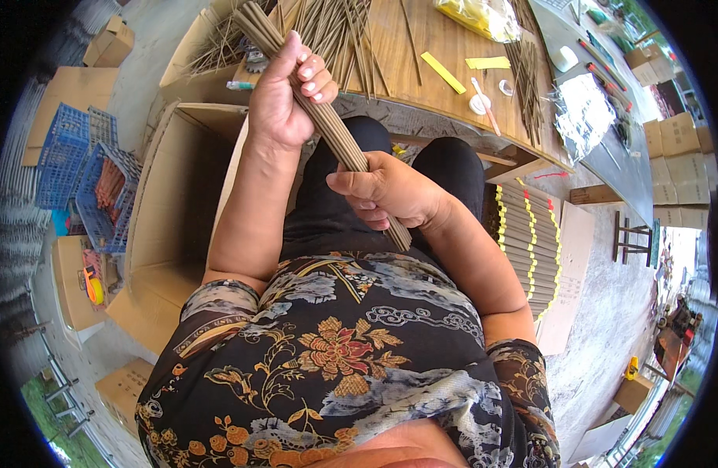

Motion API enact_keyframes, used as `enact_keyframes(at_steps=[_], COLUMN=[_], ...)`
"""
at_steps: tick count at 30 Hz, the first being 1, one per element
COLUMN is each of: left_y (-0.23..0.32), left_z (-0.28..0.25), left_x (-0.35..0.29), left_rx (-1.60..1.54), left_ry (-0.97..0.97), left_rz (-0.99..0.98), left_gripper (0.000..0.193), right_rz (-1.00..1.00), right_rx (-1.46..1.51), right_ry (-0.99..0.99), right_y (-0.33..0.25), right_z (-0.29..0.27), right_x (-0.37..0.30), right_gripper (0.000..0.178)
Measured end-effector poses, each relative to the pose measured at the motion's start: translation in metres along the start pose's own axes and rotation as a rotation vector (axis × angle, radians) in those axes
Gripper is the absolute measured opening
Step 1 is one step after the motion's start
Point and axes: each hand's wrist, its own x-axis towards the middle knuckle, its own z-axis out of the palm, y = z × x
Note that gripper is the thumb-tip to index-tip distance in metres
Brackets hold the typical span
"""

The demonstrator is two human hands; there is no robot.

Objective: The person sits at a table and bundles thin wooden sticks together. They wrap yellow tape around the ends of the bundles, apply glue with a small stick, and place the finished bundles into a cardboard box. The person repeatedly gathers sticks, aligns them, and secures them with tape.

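A tight bundle of thin brown incense sticks (333,129) slants across in front of my body, its far end up to the left over the table edge and its near end toward my shirt. My left hand (287,97) is closed round the upper part, thumb lying along the sticks. Lower down, my right hand (390,191) wraps the bundle close to its near end. On the wooden table (452,109) beyond lie many loose incense sticks (327,47), along with yellow paper strips (443,72), a white round lid (480,104) and a thin white-and-red stick-like tool (486,105).
An open cardboard box (175,187) stands at my left, with blue plastic crates (62,152) beyond it. By my right leg, several yellow-banded bundles (530,242) lie on cardboard. A dark side table (600,148) holds crumpled foil (583,109). A yellow plastic bag (480,17) lies at the table's far side.
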Motion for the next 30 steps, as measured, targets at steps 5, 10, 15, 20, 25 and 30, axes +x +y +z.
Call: enact_keyframes(at_steps=[5, 10, 15, 20, 25, 30], left_y=[-0.023, -0.029, -0.025, -0.015, -0.013, -0.013], left_z=[0.010, 0.022, 0.019, 0.014, 0.007, 0.002], left_x=[-0.017, -0.024, -0.025, -0.024, -0.021, -0.019], left_rx=[0.119, 0.190, 0.209, 0.229, 0.226, 0.216], left_ry=[0.155, 0.329, 0.271, 0.264, 0.251, 0.262], left_rz=[-0.036, 0.027, 0.086, 0.176, 0.190, 0.163], left_gripper=[0.026, 0.027, 0.032, 0.035, 0.034, 0.033], right_rz=[-0.049, -0.189, -0.186, -0.575, -0.494, -0.419], right_rx=[-0.084, -0.485, -0.617, -0.747, -0.734, -0.817], right_ry=[0.082, 0.255, 0.279, 0.542, 0.613, 0.591], right_y=[0.001, 0.002, -0.004, 0.001, -0.010, -0.018], right_z=[0.001, 0.004, 0.003, -0.007, -0.004, -0.004], right_x=[0.001, 0.005, 0.004, 0.004, 0.000, 0.002], right_gripper=[0.027, 0.027, 0.031, 0.034, 0.025, 0.023])
